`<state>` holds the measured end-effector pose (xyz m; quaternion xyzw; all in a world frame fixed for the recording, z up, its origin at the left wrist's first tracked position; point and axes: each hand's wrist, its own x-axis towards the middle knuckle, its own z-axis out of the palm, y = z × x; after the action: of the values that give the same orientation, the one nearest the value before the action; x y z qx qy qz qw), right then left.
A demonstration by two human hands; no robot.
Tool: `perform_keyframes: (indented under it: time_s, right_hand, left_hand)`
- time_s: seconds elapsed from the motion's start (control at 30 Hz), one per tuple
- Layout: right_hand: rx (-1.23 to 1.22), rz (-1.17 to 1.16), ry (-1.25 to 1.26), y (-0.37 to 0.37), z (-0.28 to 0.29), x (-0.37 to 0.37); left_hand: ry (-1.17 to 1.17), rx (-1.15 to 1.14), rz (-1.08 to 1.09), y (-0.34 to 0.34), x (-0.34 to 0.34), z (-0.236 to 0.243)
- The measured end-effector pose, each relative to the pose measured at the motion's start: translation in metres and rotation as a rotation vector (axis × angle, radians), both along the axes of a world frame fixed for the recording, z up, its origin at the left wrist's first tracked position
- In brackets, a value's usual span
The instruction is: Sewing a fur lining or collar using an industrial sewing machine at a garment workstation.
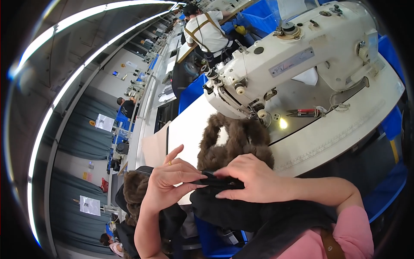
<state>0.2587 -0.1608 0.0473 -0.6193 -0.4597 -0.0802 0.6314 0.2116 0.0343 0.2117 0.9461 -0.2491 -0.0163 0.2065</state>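
Observation:
Both hands pinch a folded edge of a black garment (224, 209) just in front of the sewing machine (280, 56). My left hand (172, 179) grips it between thumb and fingers, with one finger raised and a ring on another. Opposite it, my right hand (250, 178) has its thumb below the fold and its fingers above. Brown fur trim (235, 144) lies in loops beyond my hands on the white table, reaching under the machine head. The needle area is partly hidden by the fur and the head.
Red-handled thread snips (304, 112) lie on the machine bed near a lit spot. More brown fur (136, 190) and dark cloth hang left of my arm. A blue bin (211, 239) sits below the table. Another person (209, 32) works farther off.

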Motion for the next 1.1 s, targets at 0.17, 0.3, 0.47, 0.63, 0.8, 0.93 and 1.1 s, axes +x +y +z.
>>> perform_keyframes:
  time_s: [0.17,0.3,0.47,0.63,0.8,0.93,1.1]
  right_hand:
    - [0.122,0.028,-0.13,0.0,-0.018,0.007]
    - [0.028,0.085,-0.117,-0.028,-0.018,0.015]
    - [0.02,0.065,-0.132,-0.035,-0.019,0.003]
    - [0.088,0.059,-0.184,-0.035,-0.019,-0.003]
    - [0.116,0.063,-0.162,-0.035,-0.023,-0.007]
    - [0.054,0.065,-0.099,-0.044,-0.02,-0.009]
    - [-0.005,0.035,-0.068,-0.046,-0.02,-0.021]
  left_hand:
    - [0.098,-0.143,-0.137,-0.004,0.006,-0.007]
    - [0.074,-0.183,-0.14,-0.016,0.004,-0.018]
    - [0.032,0.016,-0.254,-0.035,0.0,-0.011]
    - [-0.025,0.329,-0.325,-0.067,0.0,0.008]
    - [0.019,0.416,-0.296,-0.076,-0.004,0.013]
    - [0.054,0.608,-0.332,-0.082,-0.009,0.02]
    - [0.015,0.636,-0.364,-0.079,-0.012,0.021]
